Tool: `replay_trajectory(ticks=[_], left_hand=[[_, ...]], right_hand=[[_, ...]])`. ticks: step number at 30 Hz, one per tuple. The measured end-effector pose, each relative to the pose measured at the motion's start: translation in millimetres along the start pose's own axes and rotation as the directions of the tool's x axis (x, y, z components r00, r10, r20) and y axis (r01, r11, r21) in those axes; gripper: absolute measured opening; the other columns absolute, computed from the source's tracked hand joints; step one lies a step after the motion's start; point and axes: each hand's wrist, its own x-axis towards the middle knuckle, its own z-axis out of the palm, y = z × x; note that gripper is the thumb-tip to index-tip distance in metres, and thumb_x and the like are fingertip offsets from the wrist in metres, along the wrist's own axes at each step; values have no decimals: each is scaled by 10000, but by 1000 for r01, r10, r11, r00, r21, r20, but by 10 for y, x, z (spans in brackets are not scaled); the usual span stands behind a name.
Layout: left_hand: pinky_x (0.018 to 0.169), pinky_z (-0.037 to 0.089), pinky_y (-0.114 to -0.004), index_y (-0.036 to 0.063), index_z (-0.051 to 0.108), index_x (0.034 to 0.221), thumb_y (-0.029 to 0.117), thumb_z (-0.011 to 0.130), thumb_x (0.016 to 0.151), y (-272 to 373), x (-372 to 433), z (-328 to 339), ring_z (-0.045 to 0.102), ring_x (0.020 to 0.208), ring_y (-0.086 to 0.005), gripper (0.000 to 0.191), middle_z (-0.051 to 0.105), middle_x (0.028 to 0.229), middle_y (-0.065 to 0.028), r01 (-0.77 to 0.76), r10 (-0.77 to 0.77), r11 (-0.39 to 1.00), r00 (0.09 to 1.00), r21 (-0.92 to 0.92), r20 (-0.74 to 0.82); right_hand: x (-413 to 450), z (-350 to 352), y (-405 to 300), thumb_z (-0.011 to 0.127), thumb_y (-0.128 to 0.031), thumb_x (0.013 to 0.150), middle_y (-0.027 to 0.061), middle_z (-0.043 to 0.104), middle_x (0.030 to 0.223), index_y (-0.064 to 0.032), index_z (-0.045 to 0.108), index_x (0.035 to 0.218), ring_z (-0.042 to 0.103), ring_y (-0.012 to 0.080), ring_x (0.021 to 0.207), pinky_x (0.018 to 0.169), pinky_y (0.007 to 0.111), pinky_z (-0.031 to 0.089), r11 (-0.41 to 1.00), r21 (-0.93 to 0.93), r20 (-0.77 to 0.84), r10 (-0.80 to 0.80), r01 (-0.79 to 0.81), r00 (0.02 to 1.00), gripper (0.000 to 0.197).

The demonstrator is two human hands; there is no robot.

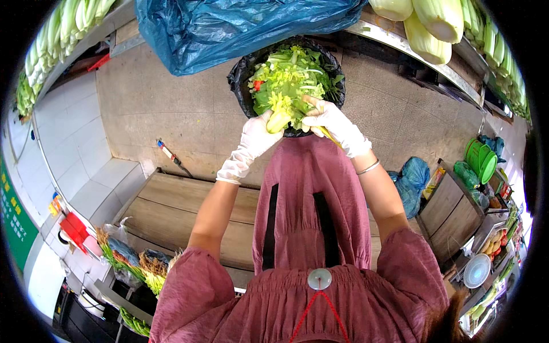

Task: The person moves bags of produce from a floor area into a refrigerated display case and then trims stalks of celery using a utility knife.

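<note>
My left hand [258, 136], in a white glove, grips a pale green leafy vegetable stalk [279, 121] by its thick end. My right hand [334, 123], gloved too, is closed around a thin yellow handle [329, 135]. Whatever that handle belongs to is mostly hidden by my fingers. Both hands are above the near side of a bin lined with a black plastic bag [240, 88]. Loose green leaves [287, 64] heap up inside it, with a small red piece [257, 85] among them.
A blue plastic sheet or bag [248, 30] overhangs the bin's far side. Shelves at both sides carry stacked celery-like stalks [64, 30] and large pale vegetables [429, 34]. Wooden boards [188, 210] lie behind my legs. Blue bags [411, 184] and a fan [477, 271] stand at right.
</note>
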Motion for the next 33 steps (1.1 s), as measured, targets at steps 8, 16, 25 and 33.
replay_trajectory(ticks=[8,16,25,33], left_hand=[[568,475,-391,73,521,882,286,647,667,37,-67,98,603,634,-296,327,597,709,-116,-118,142,869,990,480,-14],[501,460,-396,83,511,855,287,644,683,48,-121,115,595,529,-263,298,574,648,-77,-131,188,723,982,679,-11],[500,464,-378,110,485,915,286,669,650,-160,-181,46,598,565,-253,367,575,712,-80,-123,167,698,986,705,7],[562,476,-402,107,496,1022,294,659,676,-250,-198,-109,604,637,-281,426,591,751,-90,-101,217,713,973,694,-81]], right_hand=[[46,315,-372,740,-184,697,35,595,622,18,449,1190,401,45,397,358,180,279,860,-478,74,242,-179,967,607],[123,302,-218,719,-240,728,-18,539,559,-68,622,1044,386,36,398,359,183,272,809,-559,36,244,-183,969,373],[136,36,-139,633,-164,804,-9,511,564,-63,583,1131,386,56,426,393,185,299,827,-547,-176,39,-131,984,346],[505,-258,65,550,-529,802,22,510,543,1,553,947,379,94,387,371,235,293,727,-599,-241,236,-336,941,550]])
